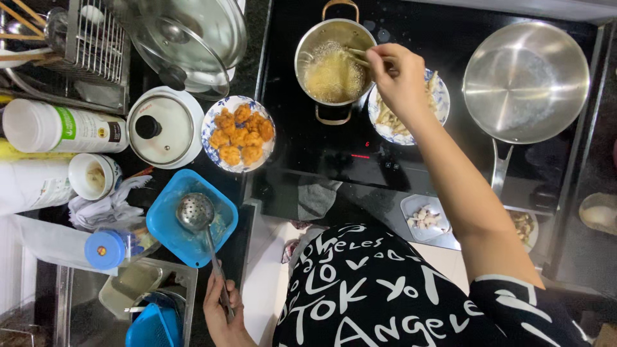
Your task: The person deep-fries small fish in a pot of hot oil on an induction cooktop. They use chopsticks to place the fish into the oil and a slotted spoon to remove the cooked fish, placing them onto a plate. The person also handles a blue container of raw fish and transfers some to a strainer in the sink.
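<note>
Black short-sleeved top (385,295) with white scrawled lettering, white-edged sleeve cuff, bare forearms

**Dark table with a black cooktop, crowded left to right**

A black glass cooktop (321,154) fills the upper middle and right of the frame, set into a dark table (247,77). On the cooktop stand a small steel pot (334,61) of bubbling oil, a patterned plate of pale strips (389,122) just to its right, and an empty steel frying pan (524,80) at upper right. Left of the cooktop, on the table, sit a blue-rimmed plate of golden fried pieces (239,135), a white lidded pot (164,127), a blue square bowl (191,222), a white cup (93,175) and a lying white bottle (61,125). A small tray of pale bits (425,218) rests at the cooktop's lower edge.
</note>
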